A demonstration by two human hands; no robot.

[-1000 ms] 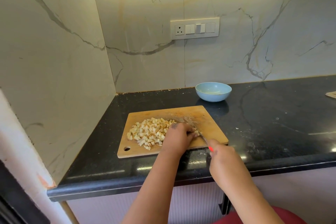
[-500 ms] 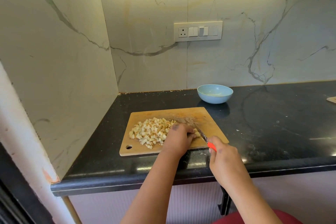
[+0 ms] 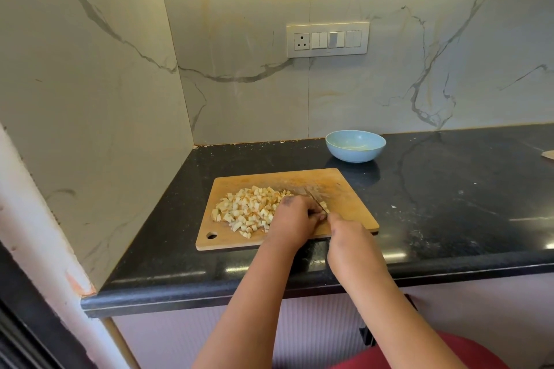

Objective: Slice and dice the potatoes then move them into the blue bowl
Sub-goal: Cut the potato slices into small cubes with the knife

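A black stone counter (image 3: 449, 204) runs along a pale marble-veined wall (image 3: 239, 39), with a white switch plate (image 3: 327, 39) set in the wall above it. On the counter, close to its front edge, lies a wooden cutting board (image 3: 353, 213) with a small hanging hole at its near left corner. Beyond the board's far right corner, apart from it, stands the blue bowl (image 3: 355, 145), upright, with only a pale smear showing inside.

The left half of the board carries a heap of diced potato (image 3: 245, 211), pale cubes with browned edges, all lying on the wood; none is in the bowl. A few more cubes sit just right of the blade.

The left hand (image 3: 292, 219) rests on the board at the right edge of the heap, its fingers curled downward with the tips pressed onto whatever piece lies beneath them; that piece is hidden by the hand, so it cannot be told how tightly the fingers grip it. The right hand (image 3: 347, 237) is at the board's near edge, its fingers wrapped around the handle of the knife (image 3: 316, 201), which the hand covers entirely. The thin blade slants away from that fist toward the far side of the board, passing just beside the left fingertips, its edge down at the wood.
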